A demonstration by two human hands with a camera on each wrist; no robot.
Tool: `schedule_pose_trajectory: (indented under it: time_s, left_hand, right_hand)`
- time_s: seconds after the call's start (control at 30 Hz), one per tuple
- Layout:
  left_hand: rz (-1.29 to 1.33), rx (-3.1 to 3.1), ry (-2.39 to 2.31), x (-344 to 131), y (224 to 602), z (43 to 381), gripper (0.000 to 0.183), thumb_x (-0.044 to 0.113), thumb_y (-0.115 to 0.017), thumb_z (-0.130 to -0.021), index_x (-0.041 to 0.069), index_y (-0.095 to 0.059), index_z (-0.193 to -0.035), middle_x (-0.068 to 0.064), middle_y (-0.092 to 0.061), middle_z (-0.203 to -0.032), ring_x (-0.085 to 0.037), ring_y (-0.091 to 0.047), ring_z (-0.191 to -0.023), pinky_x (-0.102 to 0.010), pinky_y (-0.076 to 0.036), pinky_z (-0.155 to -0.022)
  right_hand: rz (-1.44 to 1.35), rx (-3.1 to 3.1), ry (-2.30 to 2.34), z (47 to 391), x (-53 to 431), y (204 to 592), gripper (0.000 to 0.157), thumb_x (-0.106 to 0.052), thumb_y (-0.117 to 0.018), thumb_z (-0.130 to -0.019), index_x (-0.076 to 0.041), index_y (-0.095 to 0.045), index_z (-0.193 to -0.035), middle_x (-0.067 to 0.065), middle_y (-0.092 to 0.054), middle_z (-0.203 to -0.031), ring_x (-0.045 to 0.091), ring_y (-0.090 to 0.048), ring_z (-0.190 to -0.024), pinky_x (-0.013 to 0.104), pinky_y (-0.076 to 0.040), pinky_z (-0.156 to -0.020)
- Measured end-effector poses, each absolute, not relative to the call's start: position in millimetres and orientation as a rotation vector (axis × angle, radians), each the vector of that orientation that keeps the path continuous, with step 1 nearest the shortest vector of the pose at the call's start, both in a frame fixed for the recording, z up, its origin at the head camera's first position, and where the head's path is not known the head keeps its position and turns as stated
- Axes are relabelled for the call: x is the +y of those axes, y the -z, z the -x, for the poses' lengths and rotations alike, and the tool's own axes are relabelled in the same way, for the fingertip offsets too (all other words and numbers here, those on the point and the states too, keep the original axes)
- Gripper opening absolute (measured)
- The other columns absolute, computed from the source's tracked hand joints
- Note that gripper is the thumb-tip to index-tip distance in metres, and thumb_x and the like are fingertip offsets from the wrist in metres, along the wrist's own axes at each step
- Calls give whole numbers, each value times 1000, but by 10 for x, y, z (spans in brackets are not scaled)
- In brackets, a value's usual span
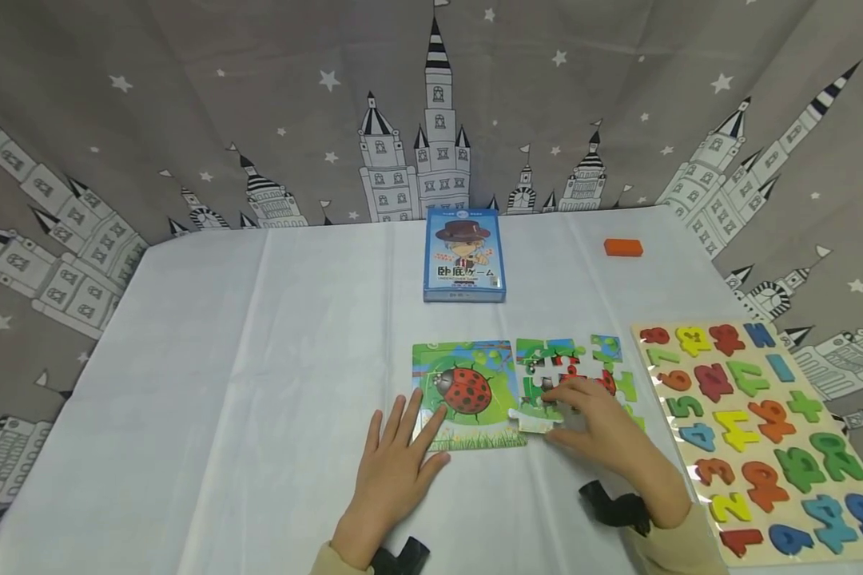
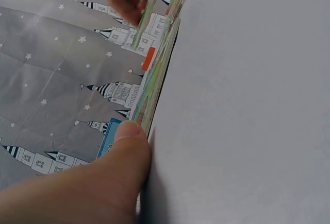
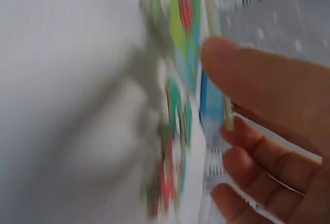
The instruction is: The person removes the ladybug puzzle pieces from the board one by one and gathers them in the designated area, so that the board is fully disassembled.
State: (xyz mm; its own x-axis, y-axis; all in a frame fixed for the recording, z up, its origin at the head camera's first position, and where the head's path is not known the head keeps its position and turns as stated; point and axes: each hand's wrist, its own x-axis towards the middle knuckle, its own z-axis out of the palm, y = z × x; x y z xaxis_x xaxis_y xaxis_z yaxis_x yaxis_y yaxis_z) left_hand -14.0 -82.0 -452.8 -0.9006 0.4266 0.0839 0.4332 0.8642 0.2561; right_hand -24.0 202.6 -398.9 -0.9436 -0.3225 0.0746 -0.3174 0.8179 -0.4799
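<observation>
A square ladybug picture board (image 1: 463, 391) lies on the white table. My left hand (image 1: 395, 471) rests flat at its left edge with fingers spread; in the left wrist view the thumb (image 2: 131, 144) touches the board's edge. Right of the board, loose jigsaw pieces (image 1: 607, 348) in green, blue and red lie spread with gaps between several of them. Over them my right hand (image 1: 604, 427) pinches a puzzle piece (image 1: 534, 421), tilted and off the table. The right wrist view is blurred and shows that piece nearly edge-on between thumb and fingers.
A blue boxed card game (image 1: 464, 251) lies behind the board. An orange block (image 1: 622, 247) sits at the back right. Along the right side is a wooden number board (image 1: 751, 439) with colourful numerals and signs. A grey castle-print cloth (image 1: 259, 88) hangs behind the table.
</observation>
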Motion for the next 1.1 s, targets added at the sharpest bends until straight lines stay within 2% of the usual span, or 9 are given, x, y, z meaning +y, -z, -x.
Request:
schedule_pose_trajectory:
  time_s: [0.23,0.5,0.63,0.77,0.9,1.0,1.1]
  left_hand:
    - [683,-3020,439,-823,4544,133,54,48,-42,-91,26,-35,-141,-9,-17,-149,-29,-11,-136,-50,-6,-106]
    - [693,-3019,478,-825,4535,137,53,48,-42,-91,26,-36,-140,-9,-19,-149,-29,-12,-135,-50,-7,-106]
    - [684,-2978,517,-833,4521,177,50,46,-45,-91,26,-43,-136,-8,-26,-146,-29,-19,-134,-50,-11,-105]
    - [666,-2933,578,-858,4515,222,50,43,-50,-89,18,-49,-133,-8,-33,-143,-29,-22,-133,-49,-17,-105]
    - [622,-2922,592,-888,4519,254,54,42,-53,-88,10,-49,-132,-9,-35,-142,-29,-23,-132,-47,-20,-104]
    - [604,-2934,586,-914,4511,256,56,43,-54,-87,10,-47,-133,-9,-35,-142,-29,-23,-133,-47,-19,-105]
    - [611,-2954,573,-942,4490,245,59,45,-53,-87,10,-45,-134,-9,-34,-142,-30,-22,-132,-46,-18,-105]
  right_hand:
    - [245,2958,673,102,2418,3972,41,-16,-81,-65,-8,-67,-102,11,-56,-104,30,-49,-96,49,-44,-81]
    - [224,2912,699,105,2390,3972,44,-19,-80,-66,-6,-64,-105,8,-58,-100,28,-50,-94,49,-42,-82]
    - [325,2892,822,191,2124,3907,40,-20,-76,-73,-5,-62,-108,5,-59,-98,25,-51,-93,45,-42,-81]
    - [571,2900,779,318,1680,3926,39,-22,-73,-76,-4,-62,-109,5,-57,-100,23,-49,-94,41,-43,-81]
    - [768,2866,706,399,1257,4002,47,-27,-72,-77,-3,-60,-115,6,-55,-102,23,-46,-96,38,-43,-82]
    - [854,2866,640,423,1044,4067,52,-28,-72,-77,-1,-57,-119,7,-53,-104,23,-46,-98,37,-42,-83]
    - [879,2907,574,426,929,4117,51,-28,-74,-75,-1,-58,-116,8,-52,-106,23,-46,-99,38,-41,-86]
